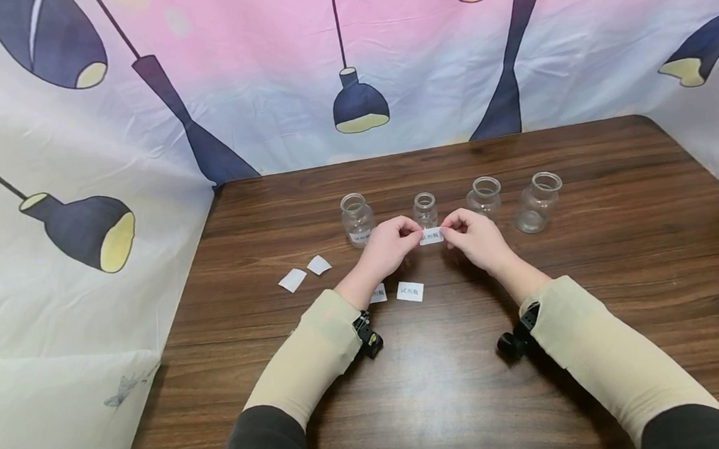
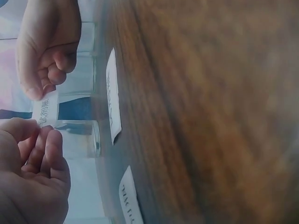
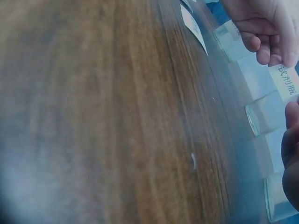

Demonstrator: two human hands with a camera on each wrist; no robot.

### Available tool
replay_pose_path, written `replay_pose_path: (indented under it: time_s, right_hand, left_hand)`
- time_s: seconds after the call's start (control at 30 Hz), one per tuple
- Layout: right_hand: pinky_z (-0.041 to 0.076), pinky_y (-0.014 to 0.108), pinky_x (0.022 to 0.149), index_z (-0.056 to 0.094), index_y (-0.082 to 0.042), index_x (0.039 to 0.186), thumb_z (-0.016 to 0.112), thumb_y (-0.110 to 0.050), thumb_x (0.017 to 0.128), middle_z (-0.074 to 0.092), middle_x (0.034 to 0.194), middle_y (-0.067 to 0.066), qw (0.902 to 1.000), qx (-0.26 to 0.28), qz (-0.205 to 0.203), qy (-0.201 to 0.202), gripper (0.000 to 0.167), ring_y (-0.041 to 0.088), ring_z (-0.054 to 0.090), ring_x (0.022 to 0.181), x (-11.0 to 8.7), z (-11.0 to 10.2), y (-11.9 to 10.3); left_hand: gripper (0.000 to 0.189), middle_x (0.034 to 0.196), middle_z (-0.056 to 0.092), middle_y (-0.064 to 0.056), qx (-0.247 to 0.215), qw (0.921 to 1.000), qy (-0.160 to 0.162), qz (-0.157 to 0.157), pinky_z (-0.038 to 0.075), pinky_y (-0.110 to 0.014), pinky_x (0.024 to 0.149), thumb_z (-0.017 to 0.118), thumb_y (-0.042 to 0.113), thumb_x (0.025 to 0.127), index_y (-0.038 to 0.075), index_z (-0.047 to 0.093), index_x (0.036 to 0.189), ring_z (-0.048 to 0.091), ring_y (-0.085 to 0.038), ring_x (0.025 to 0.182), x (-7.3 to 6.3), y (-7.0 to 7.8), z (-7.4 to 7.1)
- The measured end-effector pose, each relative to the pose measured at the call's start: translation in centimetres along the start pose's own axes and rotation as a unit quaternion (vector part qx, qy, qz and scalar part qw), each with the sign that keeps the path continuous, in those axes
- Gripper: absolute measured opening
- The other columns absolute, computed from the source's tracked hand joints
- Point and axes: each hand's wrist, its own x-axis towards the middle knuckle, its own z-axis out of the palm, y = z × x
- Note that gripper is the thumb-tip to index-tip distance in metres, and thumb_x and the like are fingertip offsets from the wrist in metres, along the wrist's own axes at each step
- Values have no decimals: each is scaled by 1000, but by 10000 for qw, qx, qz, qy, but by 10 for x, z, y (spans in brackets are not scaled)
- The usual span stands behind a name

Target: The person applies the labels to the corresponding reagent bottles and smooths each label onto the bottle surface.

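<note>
Stretched between both hands is a small white label (image 1: 430, 236) with printed characters. My left hand (image 1: 392, 244) pinches its left end between thumb and fingertips, and my right hand (image 1: 474, 238) pinches its right end. Directly behind the label stands a small clear glass bottle (image 1: 425, 206), its lower part hidden by the label. In the left wrist view the label (image 2: 45, 110) spans the gap between the two thumbs, with glass behind it. A larger glass jar (image 1: 357, 214) beside my left hand bears a similar label on its front.
Two more clear jars, one (image 1: 484, 196) partly behind my right hand and another (image 1: 537, 202) farther right, stand on the wooden table (image 1: 451, 387). Two printed labels, one the right-hand label (image 1: 410, 291), lie in front. Two blank white paper pieces (image 1: 292, 280) lie at left.
</note>
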Motion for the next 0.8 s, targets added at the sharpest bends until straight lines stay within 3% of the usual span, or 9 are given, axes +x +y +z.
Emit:
replay_pose_path:
  time_s: [0.27,0.5,0.8]
  right_hand:
    - [45,23,58,62,-2,89,61,-10,89,63,71,6,9997,-217,-5,110,8,12,58,63,7,3,3]
    - [45,22,54,62,-3,87,61,-9,87,64,73,6,9975,-596,-252,287,6,10,57,60,11,7,9]
    - [44,27,49,62,-4,85,59,-10,87,61,67,4,9932,-1045,-336,395,7,12,53,49,13,11,8]
  left_hand:
    - [12,83,64,2,591,9982,-41,-123,42,-23,62,61,22,91,11,65,94,54,-12,70,6,3,0]
    - [8,80,64,3,962,9952,139,-84,42,-23,63,61,19,88,12,64,89,55,-11,70,13,5,3]
    - [8,77,63,3,1389,9895,274,-283,42,-24,61,60,19,88,12,64,86,55,-13,67,16,7,5]
